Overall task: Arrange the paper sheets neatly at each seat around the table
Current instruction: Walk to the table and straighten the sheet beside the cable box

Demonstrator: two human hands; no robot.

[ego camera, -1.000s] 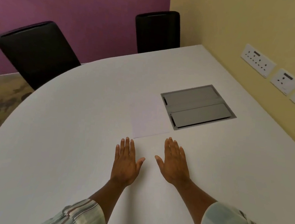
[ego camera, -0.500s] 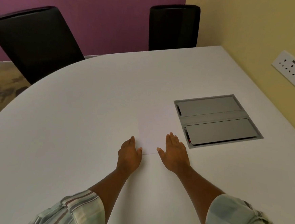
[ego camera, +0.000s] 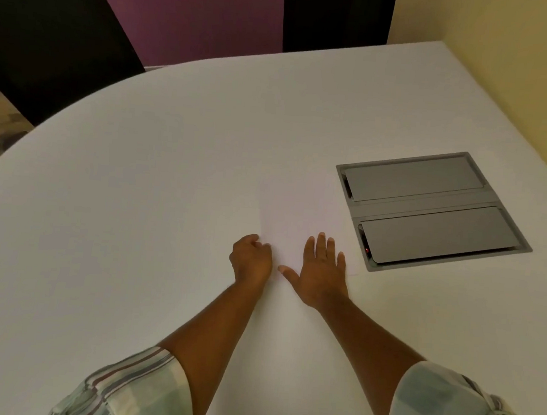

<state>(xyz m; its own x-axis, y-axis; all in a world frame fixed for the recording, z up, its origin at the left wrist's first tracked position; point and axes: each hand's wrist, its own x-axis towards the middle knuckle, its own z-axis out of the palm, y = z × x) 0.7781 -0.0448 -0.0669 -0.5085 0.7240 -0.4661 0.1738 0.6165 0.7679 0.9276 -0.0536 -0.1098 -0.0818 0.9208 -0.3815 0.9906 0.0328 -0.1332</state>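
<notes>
Paper sheet [ego camera: 297,215] is lying flat on the white table [ego camera: 135,196], near the middle and well apart from any seat, with its right edge just beside the grey cable hatch [ego camera: 428,213]. The sheet is very pale against the tabletop, so its far edge is hard to trace. Left hand [ego camera: 251,260] is sitting at the near left corner with fingers [ego camera: 254,238] curled in; it appears to be pinching the corner against the thumb, though the fingertips are mostly hidden. Right hand [ego camera: 321,271] is lying palm down on the near part of the sheet, fingers [ego camera: 321,245] straight and slightly spread, thumb out to the side. Two black chairs are standing at the far rim, a left chair [ego camera: 49,42] and a far chair [ego camera: 336,15]; no sheet is showing in front of either. Judging the risks: if the left hand is lifting while the right palm is pressing down, the corner is likely to crease or tear. If this is a stack and not a single sheet, which cannot be told, a shallow pinch is likely to peel off only the top one or fan the rest. Sliding rightward is risking the edge catching on the hatch frame or slipping into its slot. A thin sheet carried by one corner is likely to droop and fold.
</notes>
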